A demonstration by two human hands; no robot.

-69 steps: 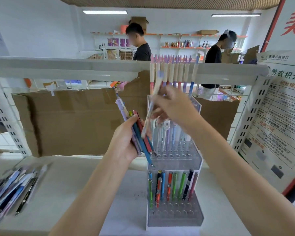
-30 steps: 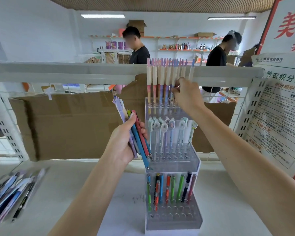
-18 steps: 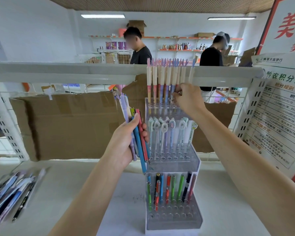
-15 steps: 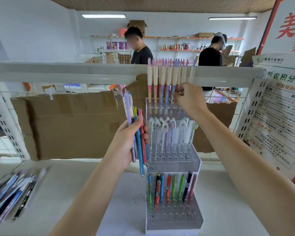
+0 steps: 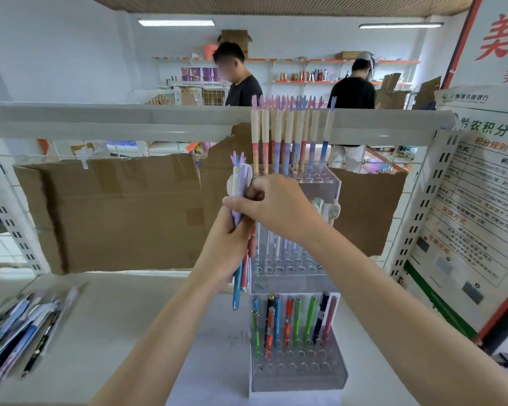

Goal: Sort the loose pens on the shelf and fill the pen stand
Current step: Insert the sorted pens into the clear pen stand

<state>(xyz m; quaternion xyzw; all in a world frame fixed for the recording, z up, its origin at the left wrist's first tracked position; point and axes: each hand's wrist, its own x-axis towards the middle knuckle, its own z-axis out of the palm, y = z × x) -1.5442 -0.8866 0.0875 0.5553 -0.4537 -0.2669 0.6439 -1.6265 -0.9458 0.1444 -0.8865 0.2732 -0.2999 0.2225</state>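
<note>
Your left hand (image 5: 228, 253) is clenched around a bundle of pens (image 5: 241, 227), fingers wrapped on the barrels near mid-length. The bundle stands close to upright, just left of the pen stand (image 5: 296, 288) and in front of its middle tier. Long axis vertical; the caps point up and the tips point down toward the shelf (image 5: 106, 326).

Your right hand (image 5: 276, 206) reaches across to the top of the same bundle. Its fingers are curled, and thumb and fingertips pinch a lilac pen (image 5: 241, 183) near its upper end. How many pens the pinch takes in cannot be told. The lilac pen rises above the rest, beside a white one; a two-pronged purple cap shows behind them. At the bottom a blue barrel (image 5: 236, 288) hangs lowest, with a red one next to it.

The pen stand is clear plastic, three stepped tiers, on the shelf right of centre. The top tier carries a row of tall pens (image 5: 288, 136) with cream caps and pink-to-blue barrels, all upright. The middle tier is partly hidden by your right hand; pale pens show there. The bottom tier holds green, red, blue and dark pens (image 5: 291, 320), upright, with open holes in front.

A pile of loose pens (image 5: 18, 332) lies at the far left of the shelf, well apart from the stand, slanting up to the right.
</note>
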